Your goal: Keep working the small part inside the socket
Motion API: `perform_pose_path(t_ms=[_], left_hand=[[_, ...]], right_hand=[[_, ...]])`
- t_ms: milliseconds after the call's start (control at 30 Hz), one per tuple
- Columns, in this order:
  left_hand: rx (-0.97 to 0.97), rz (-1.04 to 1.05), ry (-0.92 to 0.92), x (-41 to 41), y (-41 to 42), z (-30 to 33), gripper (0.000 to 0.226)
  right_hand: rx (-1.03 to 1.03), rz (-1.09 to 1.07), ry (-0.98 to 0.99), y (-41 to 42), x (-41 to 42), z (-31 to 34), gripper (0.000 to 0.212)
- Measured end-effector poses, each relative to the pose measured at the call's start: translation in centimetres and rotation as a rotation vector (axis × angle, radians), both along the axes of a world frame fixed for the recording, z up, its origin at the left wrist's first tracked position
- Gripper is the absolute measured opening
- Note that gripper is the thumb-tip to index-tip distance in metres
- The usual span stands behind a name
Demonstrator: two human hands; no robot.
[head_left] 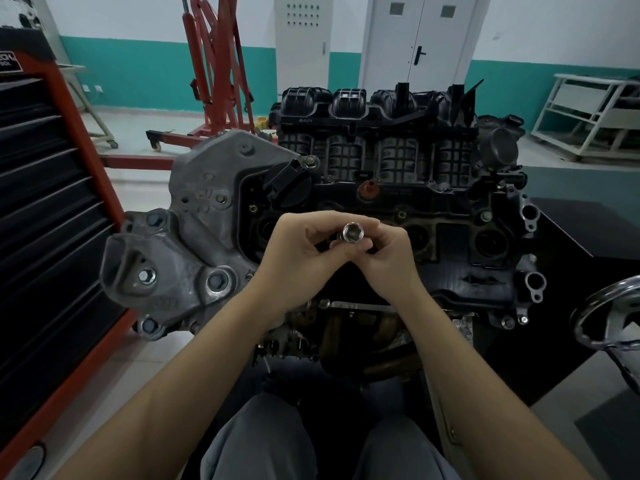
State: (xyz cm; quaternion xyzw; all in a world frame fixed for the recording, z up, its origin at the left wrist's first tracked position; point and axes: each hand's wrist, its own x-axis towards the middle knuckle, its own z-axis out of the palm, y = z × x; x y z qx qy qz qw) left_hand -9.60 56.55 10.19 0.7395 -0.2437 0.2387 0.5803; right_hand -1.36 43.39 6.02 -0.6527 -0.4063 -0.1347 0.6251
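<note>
Dim even indoor light, soft shadows, wide-angle bending at edges.

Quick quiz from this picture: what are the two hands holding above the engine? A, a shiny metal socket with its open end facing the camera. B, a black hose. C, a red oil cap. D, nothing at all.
A: the left hand and the right hand both pinch a shiny metal socket, its hollow end toward the camera, above the engine.

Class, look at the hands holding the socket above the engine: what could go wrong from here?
1. The socket is only pinched between the left hand and right hand; it might slip.
2. It is held directly above the engine, whose round openings could swallow a dropped part.
</note>
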Motion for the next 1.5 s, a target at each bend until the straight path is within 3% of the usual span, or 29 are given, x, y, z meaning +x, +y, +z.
perform_pose_path(t_ms=[267, 467, 667, 767, 900, 1067, 1267, 1500], left_hand=[[0.026, 0.111, -0.086, -0.16, -0.11, 0.01, 0.021], [0.003, -0.074, 0.006, -0.15, 0.41, 0.06, 0.027], [0.026, 0.13, -0.075, -0.2, -0.11, 0.08, 0.02], [-0.005, 0.067, -0.042, -0.09, 0.08, 0.14, 0.02], [-0.002, -0.048, 0.004, -0.03, 0.4, 0.33, 0.026], [0.05, 0.118, -0.109, -0.23, -0.11, 0.33, 0.021], [0.006, -0.052, 0.009, -0.17, 0.19, 0.48, 0.026], [0.049, 0.092, -0.063, -0.31, -0.14, 0.42, 0.021]], right_hand=[[0.066, -0.014, 0.023, 0.07, 0.07, -0.13, 0.022], [0.017, -0.024, 0.022, -0.13, 0.06, -0.08, 0.024], [0.061, -0.025, 0.04, 0.19, -0.02, -0.17, 0.017], [0.011, -0.026, -0.025, 0.09, -0.1, -0.02, 0.027], [0.047, -0.059, 0.013, 0.17, -0.06, -0.1, 0.023], [0.094, -0.022, 0.059, 0.34, -0.24, -0.11, 0.016], [0.039, -0.006, 0.021, 0.07, -0.32, 0.19, 0.021], [0.076, -0.011, 0.025, 0.15, -0.09, -0.06, 0.019]])
